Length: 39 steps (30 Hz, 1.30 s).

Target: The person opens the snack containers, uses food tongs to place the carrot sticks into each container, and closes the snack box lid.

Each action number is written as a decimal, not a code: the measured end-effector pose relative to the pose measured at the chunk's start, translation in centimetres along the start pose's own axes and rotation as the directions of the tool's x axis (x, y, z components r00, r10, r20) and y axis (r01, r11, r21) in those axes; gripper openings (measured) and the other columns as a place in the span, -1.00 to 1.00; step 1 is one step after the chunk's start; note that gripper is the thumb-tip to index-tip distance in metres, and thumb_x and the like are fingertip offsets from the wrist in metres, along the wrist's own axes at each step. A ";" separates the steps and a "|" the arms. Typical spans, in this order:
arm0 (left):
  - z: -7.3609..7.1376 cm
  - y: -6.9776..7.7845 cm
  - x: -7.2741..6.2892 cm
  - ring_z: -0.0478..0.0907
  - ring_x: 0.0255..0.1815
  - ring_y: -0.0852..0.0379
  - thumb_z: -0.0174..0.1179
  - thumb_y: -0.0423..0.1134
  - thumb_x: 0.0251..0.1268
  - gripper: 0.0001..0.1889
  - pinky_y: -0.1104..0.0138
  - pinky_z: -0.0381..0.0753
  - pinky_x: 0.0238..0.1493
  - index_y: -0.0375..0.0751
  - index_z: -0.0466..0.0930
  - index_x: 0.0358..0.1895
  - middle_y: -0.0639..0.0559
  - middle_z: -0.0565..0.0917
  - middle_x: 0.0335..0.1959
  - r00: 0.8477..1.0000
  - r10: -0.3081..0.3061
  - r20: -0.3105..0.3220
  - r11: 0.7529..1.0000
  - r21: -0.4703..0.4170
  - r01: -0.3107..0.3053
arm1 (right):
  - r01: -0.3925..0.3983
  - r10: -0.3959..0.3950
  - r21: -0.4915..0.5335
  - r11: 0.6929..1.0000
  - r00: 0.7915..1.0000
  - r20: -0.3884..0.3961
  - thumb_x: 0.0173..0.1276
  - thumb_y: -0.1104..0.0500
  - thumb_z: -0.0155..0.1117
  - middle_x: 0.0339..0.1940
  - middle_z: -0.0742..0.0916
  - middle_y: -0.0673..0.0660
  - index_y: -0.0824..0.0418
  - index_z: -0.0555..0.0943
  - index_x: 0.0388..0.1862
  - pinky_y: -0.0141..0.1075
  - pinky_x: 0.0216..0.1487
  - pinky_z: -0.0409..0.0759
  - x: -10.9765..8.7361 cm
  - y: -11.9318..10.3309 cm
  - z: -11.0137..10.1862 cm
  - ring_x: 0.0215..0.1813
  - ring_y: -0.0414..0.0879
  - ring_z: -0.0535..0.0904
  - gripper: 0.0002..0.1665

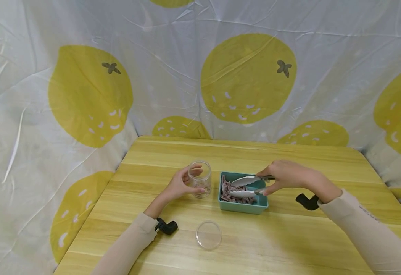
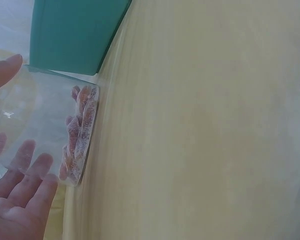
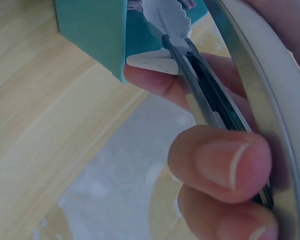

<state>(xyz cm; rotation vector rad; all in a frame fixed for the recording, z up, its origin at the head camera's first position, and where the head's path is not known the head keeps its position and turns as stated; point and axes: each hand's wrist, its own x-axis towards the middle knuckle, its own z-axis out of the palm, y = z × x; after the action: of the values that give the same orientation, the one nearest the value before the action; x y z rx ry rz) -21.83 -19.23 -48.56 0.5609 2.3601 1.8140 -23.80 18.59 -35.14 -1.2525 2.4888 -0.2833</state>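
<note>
My left hand [image 1: 177, 186] is curled round a clear jar [image 1: 203, 176] standing on the table, thumb on the near side and fingers behind. Several sugar-dusted reddish-brown strips [image 2: 79, 130] lie at the jar's bottom in the left wrist view. My right hand [image 1: 284, 176] grips metal tongs [image 1: 244, 180] with white scalloped heads. Their two arms are spread apart, reaching into a teal box [image 1: 240, 208]. Purplish-brown shredded strips [image 1: 226, 190] fill much of that box, mostly its left part, and the tong heads lie over them.
A round clear lid [image 1: 208, 235] lies flat on the wooden table [image 1: 272, 244], in front of the jar and box. Behind the table hangs a pale curtain [image 1: 173, 84] printed with yellow lemons. Each wrist wears a black camera mount [image 1: 167, 227].
</note>
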 end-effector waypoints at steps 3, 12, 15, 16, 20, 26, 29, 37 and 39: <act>0.0 0.1 0.1 0.45 0.32 -0.18 0.53 -0.38 0.04 -0.15 -0.05 0.30 0.39 -0.23 0.32 0.45 -0.27 0.49 0.33 1.000 -0.003 -0.005 1.000 0.002 0.003 | 0.011 -0.011 -0.006 1.000 1.000 -0.002 0.29 -0.19 0.40 0.01 0.76 0.20 0.38 0.62 0.20 -0.04 -0.02 0.66 0.2 -0.1 0.1 -0.22 -0.14 0.71 -0.25; 0.0 0.2 0.0 0.43 0.33 -0.23 0.53 -0.43 0.02 -0.14 -0.04 0.29 0.39 -0.32 0.29 0.44 -0.31 0.48 0.32 1.000 -0.002 -0.009 1.000 -0.015 0.002 | 0.049 -0.050 -0.038 0.998 0.999 -0.021 0.34 -0.26 0.30 -0.02 0.77 0.15 0.31 0.68 0.14 -0.06 -0.04 0.67 0.4 -0.4 0.3 -0.33 -0.34 0.65 -0.29; 0.0 0.2 0.0 0.41 0.34 -0.27 0.51 -0.47 0.02 -0.14 -0.07 0.27 0.40 -0.34 0.28 0.44 -0.35 0.46 0.33 1.000 0.000 -0.011 0.999 -0.032 -0.001 | 0.046 -0.046 -0.029 0.999 0.999 -0.016 0.35 -0.25 0.30 -0.02 0.77 0.14 0.31 0.67 0.15 -0.06 -0.04 0.67 0.4 -0.4 0.2 -0.32 -0.32 0.66 -0.30; 0.1 0.2 0.0 0.41 0.34 -0.29 0.51 -0.48 0.02 -0.14 -0.08 0.26 0.40 -0.34 0.28 0.45 -0.36 0.45 0.33 1.000 0.002 -0.012 0.999 -0.036 -0.002 | 0.048 -0.048 -0.025 0.999 0.999 -0.017 0.35 -0.24 0.29 -0.02 0.77 0.14 0.31 0.67 0.15 -0.06 -0.03 0.67 0.3 -0.4 0.2 -0.30 -0.30 0.68 -0.30; 0.1 0.2 -0.1 0.39 0.34 -0.31 0.49 -0.49 0.04 -0.14 -0.10 0.24 0.41 -0.34 0.26 0.46 -0.39 0.44 0.34 1.000 0.007 -0.010 0.999 -0.047 -0.008 | 0.064 -0.064 -0.006 0.998 0.998 -0.023 0.36 -0.23 0.29 -0.02 0.77 0.14 0.32 0.66 0.15 -0.05 -0.01 0.66 0.1 -0.4 0.0 -0.14 -0.14 0.72 -0.31; 0.0 0.1 0.0 0.44 0.33 -0.22 0.52 -0.43 0.03 -0.15 -0.01 0.30 0.40 -0.27 0.31 0.44 -0.31 0.48 0.32 1.000 -0.004 -0.006 0.999 -0.032 0.004 | 0.084 -0.083 0.034 0.996 0.996 -0.036 0.39 -0.19 0.29 0.04 0.75 0.18 0.33 0.64 0.18 -0.03 0.03 0.65 -0.6 0.0 -0.3 0.00 -0.02 0.71 -0.34; 0.0 0.0 0.1 0.44 0.32 -0.22 0.53 -0.42 0.02 -0.14 0.01 0.33 0.39 -0.30 0.31 0.44 -0.30 0.49 0.31 1.000 0.005 -0.007 1.000 -0.029 -0.005 | 0.082 -0.080 0.060 0.995 0.996 -0.034 0.40 -0.24 0.24 0.07 0.74 0.19 0.34 0.63 0.21 -0.01 0.05 0.64 -0.9 0.2 -0.6 0.05 0.01 0.69 -0.28; 0.0 -0.2 0.2 0.44 0.32 -0.23 0.56 -0.38 0.00 -0.13 0.05 0.34 0.38 -0.30 0.31 0.44 -0.29 0.50 0.31 1.000 0.010 -0.006 0.999 -0.032 -0.011 | 0.058 -0.055 0.099 0.993 0.998 -0.023 0.39 -0.24 0.25 0.13 0.72 0.19 0.33 0.60 0.24 -0.01 0.09 0.62 -1.4 0.3 -1.2 0.10 0.03 0.67 -0.26; 0.0 -0.2 0.2 0.45 0.32 -0.22 0.56 -0.38 0.00 -0.13 0.05 0.34 0.38 -0.30 0.31 0.44 -0.28 0.51 0.31 1.000 0.010 -0.006 1.000 -0.029 -0.010 | 0.046 -0.044 0.106 0.993 0.999 -0.022 0.38 -0.25 0.26 0.15 0.71 0.18 0.31 0.60 0.25 -0.01 0.10 0.62 -1.5 0.3 -1.3 0.12 0.03 0.66 -0.26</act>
<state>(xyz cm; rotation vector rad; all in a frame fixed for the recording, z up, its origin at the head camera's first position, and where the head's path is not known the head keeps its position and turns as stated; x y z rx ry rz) -22.08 -19.23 -48.76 0.5657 2.3346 1.8538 -23.64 20.00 -33.75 -1.2698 2.4297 -0.4361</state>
